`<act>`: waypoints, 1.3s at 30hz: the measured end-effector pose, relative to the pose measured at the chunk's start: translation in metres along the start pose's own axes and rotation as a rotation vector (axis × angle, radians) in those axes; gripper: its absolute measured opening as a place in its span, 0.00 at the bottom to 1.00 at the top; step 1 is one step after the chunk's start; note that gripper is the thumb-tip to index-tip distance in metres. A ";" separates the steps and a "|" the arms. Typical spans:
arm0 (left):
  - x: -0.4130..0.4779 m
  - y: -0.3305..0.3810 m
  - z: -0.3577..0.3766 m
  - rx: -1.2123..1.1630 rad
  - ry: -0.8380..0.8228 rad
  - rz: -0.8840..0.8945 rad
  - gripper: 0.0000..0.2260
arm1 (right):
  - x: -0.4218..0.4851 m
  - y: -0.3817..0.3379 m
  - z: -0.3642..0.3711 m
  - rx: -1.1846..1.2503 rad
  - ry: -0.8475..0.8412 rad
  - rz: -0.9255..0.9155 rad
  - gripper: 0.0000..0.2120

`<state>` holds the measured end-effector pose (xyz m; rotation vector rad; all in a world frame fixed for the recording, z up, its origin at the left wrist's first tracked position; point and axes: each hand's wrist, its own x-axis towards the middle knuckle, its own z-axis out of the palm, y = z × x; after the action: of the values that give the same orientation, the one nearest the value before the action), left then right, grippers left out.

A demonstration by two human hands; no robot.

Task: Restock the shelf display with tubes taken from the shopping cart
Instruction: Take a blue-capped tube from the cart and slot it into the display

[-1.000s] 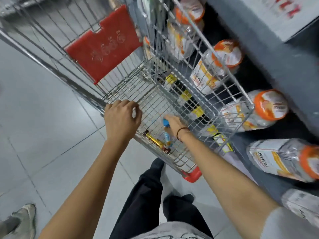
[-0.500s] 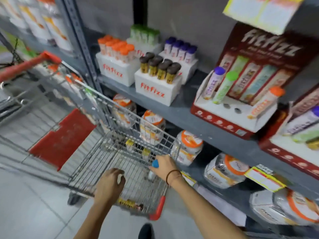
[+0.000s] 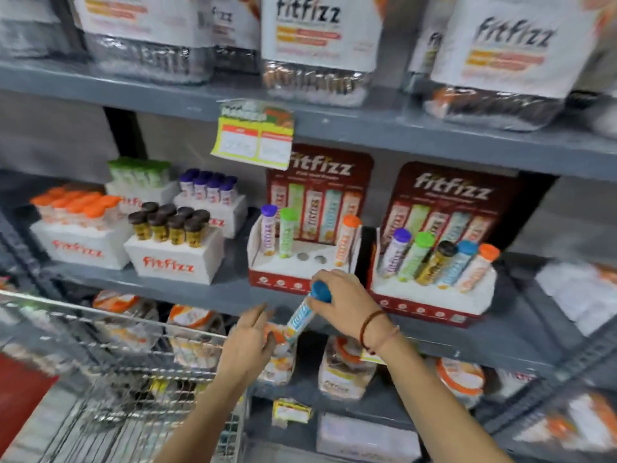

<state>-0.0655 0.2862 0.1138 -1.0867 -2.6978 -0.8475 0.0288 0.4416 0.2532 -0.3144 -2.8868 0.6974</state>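
The right hand (image 3: 347,305), grip closed on the blue-capped tube (image 3: 305,312), holds it tilted cap-up just below the display's empty holes (image 3: 312,258); left hand (image 3: 248,342) open.

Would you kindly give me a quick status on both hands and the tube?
Right hand holds blue-capped tube below left display. Left hand open, empty. Two slots free, path clear.

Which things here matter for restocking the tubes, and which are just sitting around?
Part of the job:
right hand holding blue-capped tube
left hand, open
left display with two empty holes
cart

Just there:
full display
white boxes of tubes
price tag
jars above
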 end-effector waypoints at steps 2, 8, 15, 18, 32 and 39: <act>0.012 0.010 0.014 0.038 -0.071 0.060 0.25 | -0.004 0.008 -0.020 -0.021 0.012 0.013 0.12; 0.019 0.015 0.039 0.195 -0.118 0.139 0.24 | 0.000 0.030 -0.053 -0.024 -0.012 0.064 0.13; 0.020 -0.001 0.052 0.227 -0.151 0.137 0.25 | 0.019 0.037 -0.060 0.031 0.054 0.061 0.06; 0.020 -0.004 0.049 0.235 -0.162 0.155 0.25 | 0.034 0.034 -0.060 0.025 0.136 0.060 0.09; 0.025 -0.012 0.042 0.245 -0.181 0.171 0.28 | 0.118 0.021 -0.064 -0.085 0.150 0.033 0.13; 0.026 -0.017 0.041 0.288 -0.208 0.181 0.31 | 0.140 0.035 -0.052 -0.186 0.050 0.079 0.16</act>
<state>-0.0919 0.3143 0.0795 -1.3854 -2.7124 -0.3206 -0.0901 0.5278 0.2972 -0.4641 -2.9094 0.4258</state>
